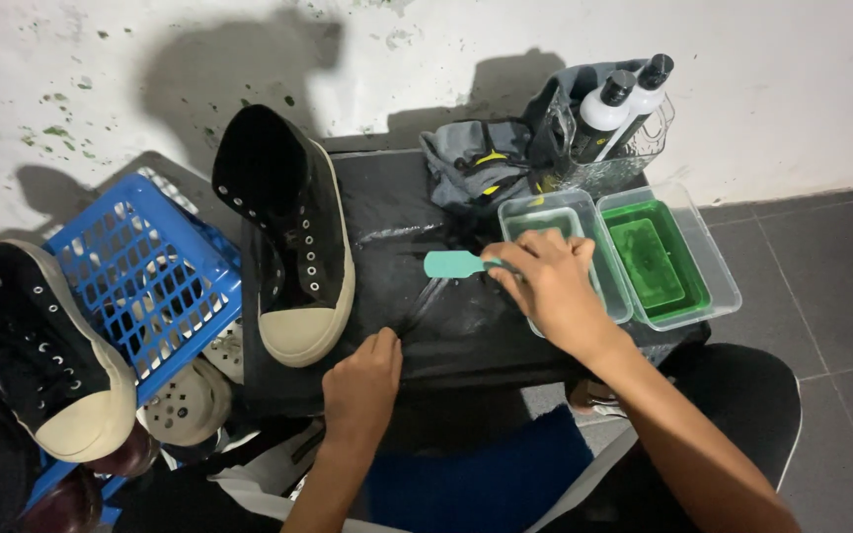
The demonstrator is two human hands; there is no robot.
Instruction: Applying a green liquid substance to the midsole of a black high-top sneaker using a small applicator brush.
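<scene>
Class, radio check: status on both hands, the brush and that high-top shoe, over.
Right hand grips teal brush beside clear tub. Left hand rests on black table cover, empty. Black high-top shoe stands untouched. Nothing between.

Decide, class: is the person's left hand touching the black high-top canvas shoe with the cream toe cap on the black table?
Apart. The head view shows the left hand resting at the table's near edge, with bare black surface between it and the shoe.

The right hand hid the teal brush's far end; the second shoe was cut off at the left edge.
</scene>
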